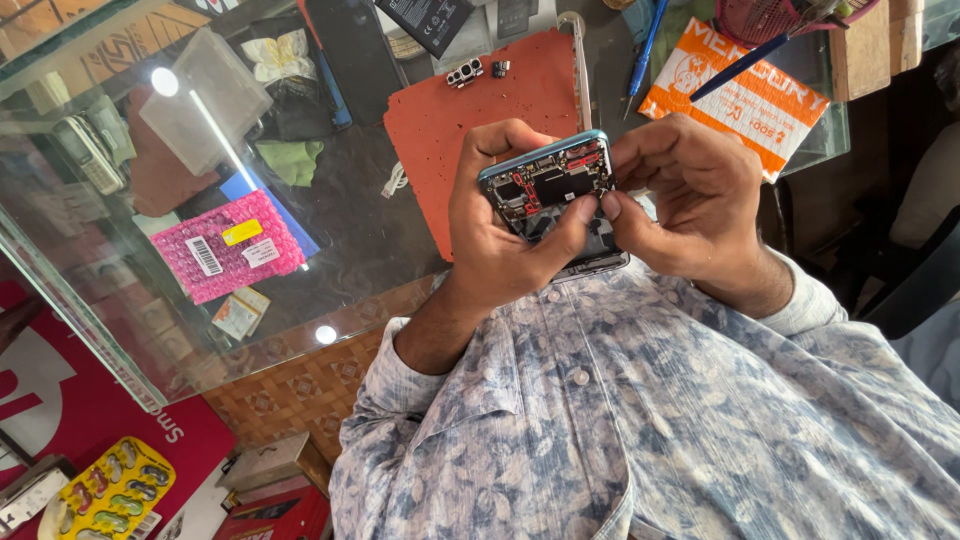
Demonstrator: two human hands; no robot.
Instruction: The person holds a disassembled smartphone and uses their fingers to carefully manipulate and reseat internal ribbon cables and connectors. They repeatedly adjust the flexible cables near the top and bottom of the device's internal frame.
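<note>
An opened smartphone (552, 185) with a light blue frame shows its circuit board and black parts. My left hand (500, 235) wraps around its left side, thumb pressed on the lower part of the board. My right hand (690, 200) holds the right side, its fingertips meeting my left thumb at the middle of the phone. Both hands hold the phone above the edge of a glass counter, close to my patterned blue shirt.
An orange work mat (450, 110) lies on the glass counter (350, 230) with small camera modules (466, 71) on it. A pink bubble-wrap packet (228, 245), an orange paper packet (760, 95), blue pens (645, 45) and a phone battery (430, 20) lie around.
</note>
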